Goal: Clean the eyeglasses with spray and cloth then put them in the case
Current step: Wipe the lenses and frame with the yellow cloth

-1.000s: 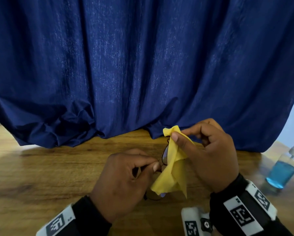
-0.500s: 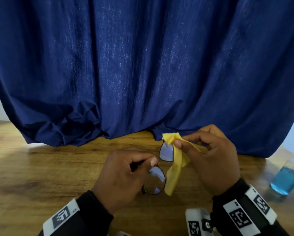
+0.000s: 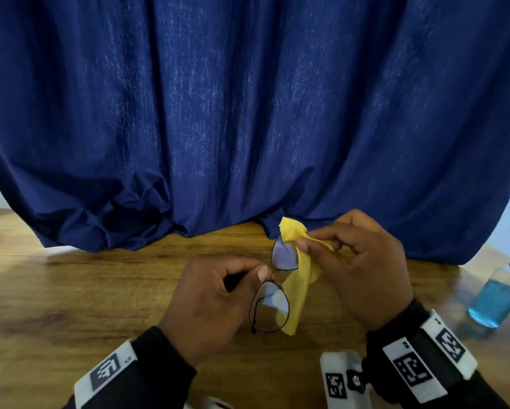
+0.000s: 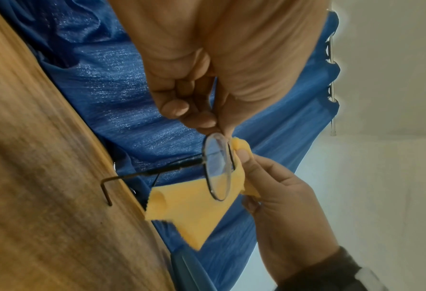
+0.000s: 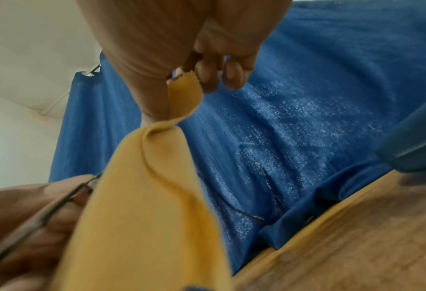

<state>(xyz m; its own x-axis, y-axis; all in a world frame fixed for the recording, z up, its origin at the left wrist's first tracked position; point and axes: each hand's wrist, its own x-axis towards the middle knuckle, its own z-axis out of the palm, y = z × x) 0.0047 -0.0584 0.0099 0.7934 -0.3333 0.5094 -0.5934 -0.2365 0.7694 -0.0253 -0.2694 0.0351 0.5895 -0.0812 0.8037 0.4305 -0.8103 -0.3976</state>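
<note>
Thin black-framed eyeglasses point(image 3: 270, 305) are held above the wooden table point(image 3: 70, 290). My left hand point(image 3: 218, 299) pinches the frame at the bridge between thumb and forefinger point(image 4: 207, 122). My right hand point(image 3: 360, 267) pinches a yellow cloth point(image 3: 301, 287) against the far lens point(image 3: 284, 255); the rest of the cloth point(image 4: 189, 208) hangs down beside the near lens. In the right wrist view the cloth point(image 5: 144, 206) fills the foreground. One temple arm point(image 4: 132, 175) sticks out toward the table. A clear spray bottle point(image 3: 495, 302) with blue liquid stands at the right edge. The case is not clearly seen.
A dark blue curtain point(image 3: 247, 113) hangs behind and bunches on the table's far edge. A blue object point(image 5: 414, 145) lies at the right in the right wrist view. A white tagged block point(image 3: 339, 376) sits near my right wrist.
The cloth has been drawn off the near lens, so both lenses now show. My right hand has shifted its pinch to the far lens's top edge. The left hand keeps its hold.
</note>
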